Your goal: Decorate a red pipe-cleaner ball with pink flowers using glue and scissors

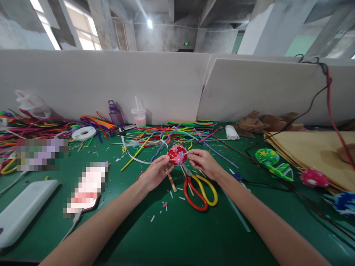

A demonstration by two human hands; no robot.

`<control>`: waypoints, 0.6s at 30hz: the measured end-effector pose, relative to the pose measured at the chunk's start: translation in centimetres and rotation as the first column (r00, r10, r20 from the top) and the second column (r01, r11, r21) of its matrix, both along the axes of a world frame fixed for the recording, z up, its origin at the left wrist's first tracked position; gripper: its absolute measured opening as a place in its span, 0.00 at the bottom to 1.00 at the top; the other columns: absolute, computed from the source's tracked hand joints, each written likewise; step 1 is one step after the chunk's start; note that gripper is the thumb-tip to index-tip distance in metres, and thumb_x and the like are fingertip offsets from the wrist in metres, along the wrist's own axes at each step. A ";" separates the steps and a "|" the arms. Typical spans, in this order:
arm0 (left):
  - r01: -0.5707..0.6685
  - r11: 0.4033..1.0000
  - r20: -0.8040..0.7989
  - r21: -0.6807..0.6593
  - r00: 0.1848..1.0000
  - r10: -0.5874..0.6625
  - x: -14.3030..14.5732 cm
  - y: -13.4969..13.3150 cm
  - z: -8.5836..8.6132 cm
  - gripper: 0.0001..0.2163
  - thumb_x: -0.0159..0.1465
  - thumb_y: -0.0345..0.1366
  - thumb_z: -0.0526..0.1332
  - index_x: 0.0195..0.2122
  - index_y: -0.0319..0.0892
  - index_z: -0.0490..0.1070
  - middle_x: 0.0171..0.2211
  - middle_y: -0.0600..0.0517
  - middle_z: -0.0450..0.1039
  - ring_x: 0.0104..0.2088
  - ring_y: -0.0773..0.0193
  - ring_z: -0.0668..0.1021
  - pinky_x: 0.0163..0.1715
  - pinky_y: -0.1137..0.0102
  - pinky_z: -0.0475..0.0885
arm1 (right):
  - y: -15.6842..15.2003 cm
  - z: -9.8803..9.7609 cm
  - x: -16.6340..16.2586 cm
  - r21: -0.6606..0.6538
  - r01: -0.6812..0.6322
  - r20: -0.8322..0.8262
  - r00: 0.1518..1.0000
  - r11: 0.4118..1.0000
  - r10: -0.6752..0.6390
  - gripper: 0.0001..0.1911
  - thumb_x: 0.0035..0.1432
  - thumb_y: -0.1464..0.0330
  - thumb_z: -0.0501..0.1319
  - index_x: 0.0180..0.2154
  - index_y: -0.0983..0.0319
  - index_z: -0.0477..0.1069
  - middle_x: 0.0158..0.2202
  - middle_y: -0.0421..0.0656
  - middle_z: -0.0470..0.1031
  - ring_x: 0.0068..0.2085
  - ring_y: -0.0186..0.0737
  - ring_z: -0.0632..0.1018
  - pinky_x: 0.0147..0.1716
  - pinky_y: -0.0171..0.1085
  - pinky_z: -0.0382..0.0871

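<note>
A small round red piece [174,158] with pink and purple flowers and pale dots is held up between both hands over the green table. My left hand [155,170] is closed on its left edge, thumb and fingers pinching. At the right edge, my right hand [203,162] pinches with thumb and forefinger; whether it grips the rim or a tiny part on it I cannot tell. Just below lie scissors [203,192] with one red and one yellow handle, blades partly hidden behind the hands. A brown patterned stick [172,183] lies beside them.
Colourful pipe cleaners [177,133] are heaped behind the hands. A purple bottle [115,114] and a lidded cup [138,115] stand at the back. A white power bank [29,210] lies left; a green fuzzy piece [267,156] and brown sheets [307,149] lie right, with cables [277,184] nearby.
</note>
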State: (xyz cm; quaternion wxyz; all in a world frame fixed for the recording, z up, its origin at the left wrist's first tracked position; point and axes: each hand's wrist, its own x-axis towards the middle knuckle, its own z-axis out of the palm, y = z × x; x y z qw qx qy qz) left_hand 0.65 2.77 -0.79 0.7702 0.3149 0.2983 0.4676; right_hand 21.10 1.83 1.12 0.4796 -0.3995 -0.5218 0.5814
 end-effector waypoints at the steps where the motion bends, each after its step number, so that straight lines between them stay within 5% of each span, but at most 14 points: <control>1: 0.001 1.000 -0.001 0.004 1.000 -0.001 0.0 0.0 0.0 0.10 0.48 0.34 0.74 0.29 0.42 0.74 0.31 0.56 0.78 0.34 0.70 0.77 0.43 0.71 0.69 | 0.0 0.0 0.0 -0.011 0.000 -0.009 1.000 1.000 0.000 0.14 0.46 0.61 0.68 0.30 0.65 0.72 0.16 0.33 0.63 0.16 0.23 0.58 0.14 0.28 0.43; 10: 0.075 0.994 -0.041 0.085 0.997 -0.072 0.0 0.0 0.3 0.15 0.51 0.38 0.72 0.39 0.44 0.77 0.43 0.50 0.79 0.44 0.63 0.77 0.49 0.66 0.67 | 0.8 -0.4 0.4 -0.149 -0.121 -0.216 0.972 0.981 0.087 0.17 0.41 0.63 0.71 0.23 0.63 0.64 0.15 0.31 0.60 0.14 0.20 0.54 0.12 0.26 0.42; 18: 0.058 0.994 -0.056 0.096 0.997 -0.052 0.1 0.0 0.2 0.15 0.48 0.36 0.74 0.38 0.44 0.79 0.39 0.52 0.80 0.42 0.64 0.78 0.51 0.65 0.67 | 0.8 -0.8 0.4 -0.162 -0.149 -0.240 0.965 0.976 0.107 0.18 0.42 0.63 0.72 0.24 0.62 0.62 0.16 0.30 0.59 0.14 0.20 0.53 0.12 0.25 0.43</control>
